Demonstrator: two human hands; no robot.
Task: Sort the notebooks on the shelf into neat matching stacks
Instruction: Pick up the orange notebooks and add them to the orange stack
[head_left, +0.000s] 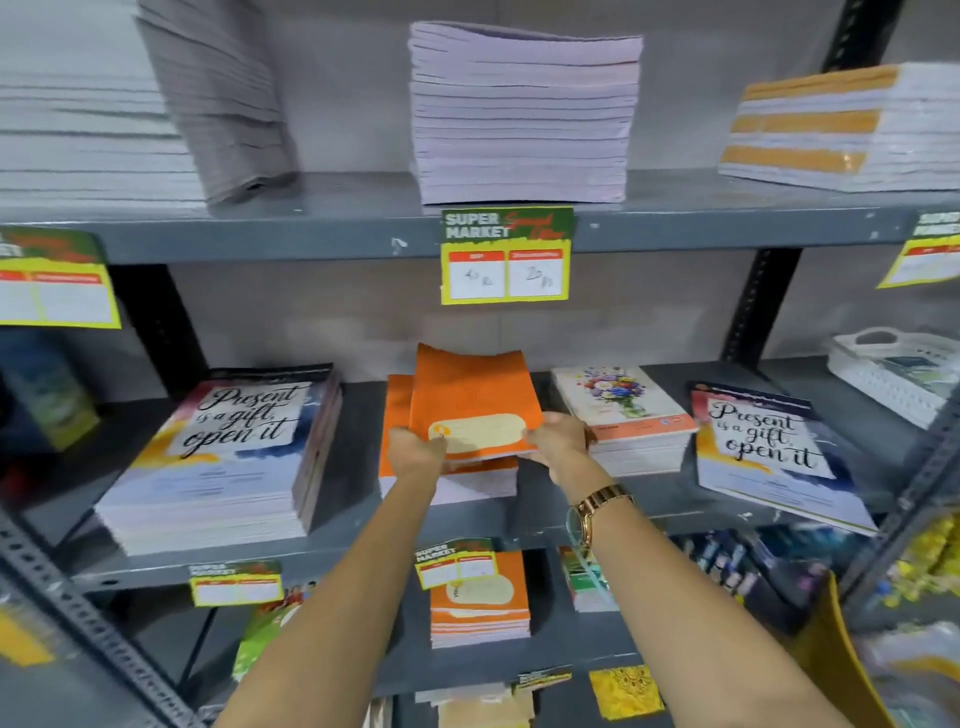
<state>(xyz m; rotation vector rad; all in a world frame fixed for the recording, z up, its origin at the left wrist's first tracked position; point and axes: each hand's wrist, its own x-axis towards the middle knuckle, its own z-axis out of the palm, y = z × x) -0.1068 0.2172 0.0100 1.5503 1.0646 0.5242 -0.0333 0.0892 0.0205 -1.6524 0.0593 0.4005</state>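
A bundle of orange notebooks (470, 402) is gripped at its near corners by the left hand (415, 449) and right hand (558, 439), tilted above the orange stack (397, 415), probably for squaring. That stack is flanked by the quote-cover stack (223, 457) and floral stack (628, 415) on the shelf (337, 540).

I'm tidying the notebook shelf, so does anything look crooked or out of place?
Yes. The right "Present is a gift" stack sits skewed, its front corner overhanging the shelf edge. Both hands hold orange notebooks tilted above their pile.
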